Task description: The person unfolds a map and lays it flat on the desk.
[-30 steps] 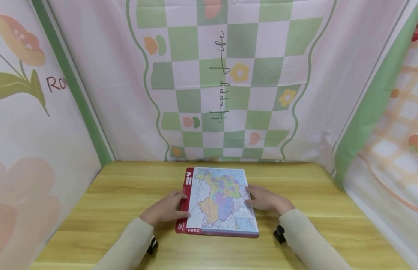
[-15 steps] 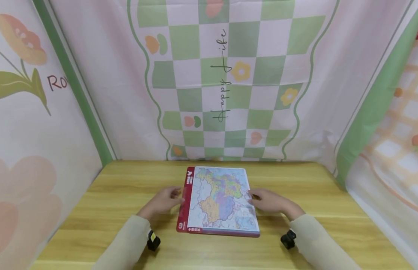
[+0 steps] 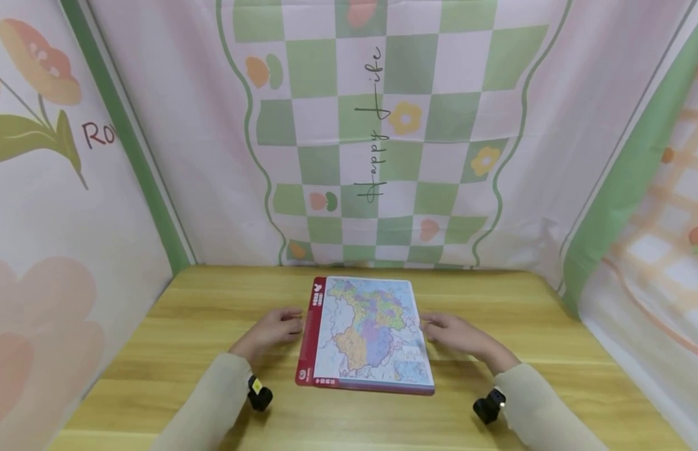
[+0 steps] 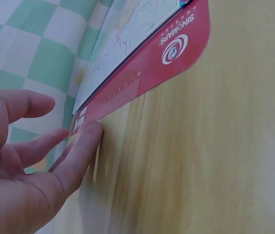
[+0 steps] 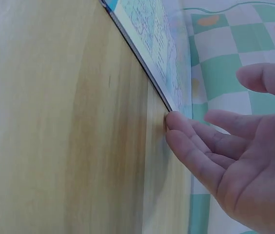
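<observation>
- Map board (image 3: 366,335) is laid flat on the wooden table (image 3: 213,313), between the two hands — red strip toward the left hand, map area toward the right.
- Left hand (image 3: 272,332) is placed just left of the board's red edge; fingers are relaxed and apart, nothing is gripped. In the left wrist view a fingertip (image 4: 91,131) is seen at the red edge; contact cannot be told for certain.
- Right hand (image 3: 456,335) is placed just right of the board's map edge, fingers loosely spread, nothing held. In the right wrist view the fingertips (image 5: 176,122) are seen against the board's thin edge.
- Writing: "SINOMAPS" with a white spiral logo is read on the red strip (image 4: 176,44) near its rounded corner; small white marks further along are too blurred to read.
- On the checked cloth backdrop (image 3: 383,125) beyond the hands, "happy life" is printed sideways; "RO" is seen on the side panel (image 3: 98,134) far left of the left hand.
- Room: bare table is seen outboard of each hand and nearer than the board.
</observation>
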The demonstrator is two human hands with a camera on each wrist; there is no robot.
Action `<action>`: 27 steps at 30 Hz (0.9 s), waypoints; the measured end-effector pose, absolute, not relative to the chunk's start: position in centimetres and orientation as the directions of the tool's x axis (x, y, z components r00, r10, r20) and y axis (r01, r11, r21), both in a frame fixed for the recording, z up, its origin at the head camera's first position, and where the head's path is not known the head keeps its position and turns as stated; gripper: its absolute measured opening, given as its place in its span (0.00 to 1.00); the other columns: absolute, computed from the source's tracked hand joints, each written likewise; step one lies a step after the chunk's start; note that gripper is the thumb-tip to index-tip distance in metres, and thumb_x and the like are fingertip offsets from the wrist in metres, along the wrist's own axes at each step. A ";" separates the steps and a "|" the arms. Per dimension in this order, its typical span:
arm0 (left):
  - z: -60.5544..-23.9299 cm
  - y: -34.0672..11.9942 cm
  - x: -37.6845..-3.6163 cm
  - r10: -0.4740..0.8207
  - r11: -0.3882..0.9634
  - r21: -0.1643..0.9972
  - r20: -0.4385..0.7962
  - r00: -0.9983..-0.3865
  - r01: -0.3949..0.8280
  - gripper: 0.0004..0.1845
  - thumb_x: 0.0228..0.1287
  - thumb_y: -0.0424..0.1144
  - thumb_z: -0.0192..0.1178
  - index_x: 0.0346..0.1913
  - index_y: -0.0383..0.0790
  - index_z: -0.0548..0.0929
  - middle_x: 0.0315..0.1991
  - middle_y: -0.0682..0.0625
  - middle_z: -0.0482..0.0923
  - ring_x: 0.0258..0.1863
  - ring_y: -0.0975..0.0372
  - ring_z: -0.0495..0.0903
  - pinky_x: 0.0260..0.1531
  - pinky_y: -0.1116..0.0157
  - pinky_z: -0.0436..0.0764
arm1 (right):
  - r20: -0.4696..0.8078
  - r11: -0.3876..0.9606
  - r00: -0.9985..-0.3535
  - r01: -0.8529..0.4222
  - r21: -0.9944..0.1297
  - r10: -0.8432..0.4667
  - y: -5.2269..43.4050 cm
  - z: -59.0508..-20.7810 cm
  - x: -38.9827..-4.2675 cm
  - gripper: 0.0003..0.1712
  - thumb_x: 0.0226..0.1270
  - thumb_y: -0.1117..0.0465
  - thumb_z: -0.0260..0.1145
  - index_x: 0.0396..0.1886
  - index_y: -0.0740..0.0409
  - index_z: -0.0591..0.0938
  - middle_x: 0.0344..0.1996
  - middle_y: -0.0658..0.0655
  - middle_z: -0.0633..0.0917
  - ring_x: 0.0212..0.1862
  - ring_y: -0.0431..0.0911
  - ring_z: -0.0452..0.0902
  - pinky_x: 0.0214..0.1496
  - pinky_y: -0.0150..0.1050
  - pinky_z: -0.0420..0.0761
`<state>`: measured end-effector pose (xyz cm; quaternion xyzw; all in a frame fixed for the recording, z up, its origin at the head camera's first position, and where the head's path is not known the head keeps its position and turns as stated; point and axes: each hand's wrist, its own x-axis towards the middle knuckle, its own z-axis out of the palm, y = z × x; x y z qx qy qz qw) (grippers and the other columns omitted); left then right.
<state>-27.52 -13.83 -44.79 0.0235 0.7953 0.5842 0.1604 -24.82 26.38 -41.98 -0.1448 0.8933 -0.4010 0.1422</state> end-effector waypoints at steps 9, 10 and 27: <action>-45.3 -13.1 -28.5 0.193 0.292 0.941 -0.232 -0.953 -0.170 0.26 0.76 0.39 0.54 0.69 0.26 0.68 0.62 0.34 0.74 0.54 0.48 0.81 0.54 0.54 0.81 | -0.142 0.572 -0.924 -0.096 -0.815 -0.356 26.2 -42.1 -25.1 0.37 0.80 0.49 0.54 0.72 0.75 0.63 0.55 0.67 0.82 0.57 0.57 0.79 0.61 0.54 0.78; -45.4 -13.1 -28.5 0.186 0.286 0.942 -0.235 -0.954 -0.176 0.26 0.76 0.39 0.54 0.69 0.26 0.68 0.62 0.34 0.74 0.54 0.48 0.81 0.54 0.54 0.82 | -0.144 0.574 -0.926 -0.091 -0.814 -0.350 26.1 -42.1 -25.1 0.37 0.79 0.49 0.54 0.72 0.76 0.63 0.55 0.67 0.82 0.57 0.56 0.79 0.61 0.54 0.78; -45.4 -12.3 -28.7 0.137 0.254 0.945 -0.246 -0.960 -0.206 0.28 0.71 0.38 0.60 0.68 0.26 0.69 0.58 0.37 0.78 0.52 0.51 0.82 0.51 0.57 0.83 | -0.100 0.567 -0.941 -0.108 -0.817 -0.324 26.4 -43.5 -25.5 0.31 0.75 0.61 0.61 0.68 0.79 0.67 0.53 0.67 0.80 0.48 0.51 0.82 0.49 0.47 0.84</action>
